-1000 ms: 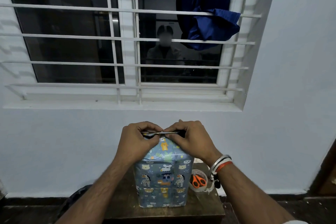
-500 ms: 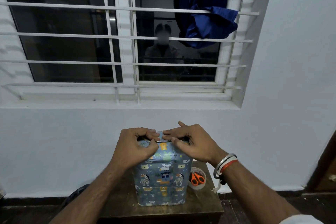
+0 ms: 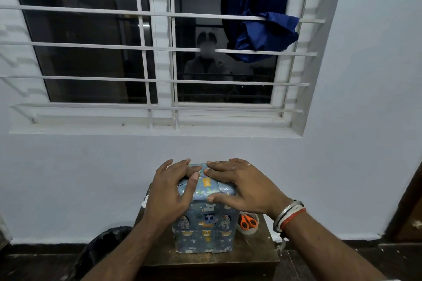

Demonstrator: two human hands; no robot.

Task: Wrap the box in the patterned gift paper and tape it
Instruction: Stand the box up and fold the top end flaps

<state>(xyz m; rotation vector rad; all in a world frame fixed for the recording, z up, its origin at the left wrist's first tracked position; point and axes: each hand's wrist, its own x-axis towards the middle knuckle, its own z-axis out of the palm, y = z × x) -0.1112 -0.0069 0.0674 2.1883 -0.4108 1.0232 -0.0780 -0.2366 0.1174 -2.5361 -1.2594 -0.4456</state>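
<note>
The box point(image 3: 205, 228), covered in blue gift paper with small animal prints, stands upright on a small dark wooden table point(image 3: 255, 255). My left hand point(image 3: 171, 191) lies flat over the box's top left, its fingers spread and its thumb down the front edge. My right hand point(image 3: 244, 187) presses flat on the top right, fingers straight and pointing left, thumb along the front top edge. The fingertips of both hands almost meet at the middle of the top. Most of the top folds are hidden under the hands.
Orange-handled scissors point(image 3: 247, 221) lie on a roll of clear tape point(image 3: 251, 229) at the table's right side, just behind the box. A dark bag point(image 3: 100, 248) sits on the floor to the left. A white wall and a barred window stand close behind.
Both hands let go of the strip they pinched above the box, came down and spread flat on its top. The view has tilted slightly.
</note>
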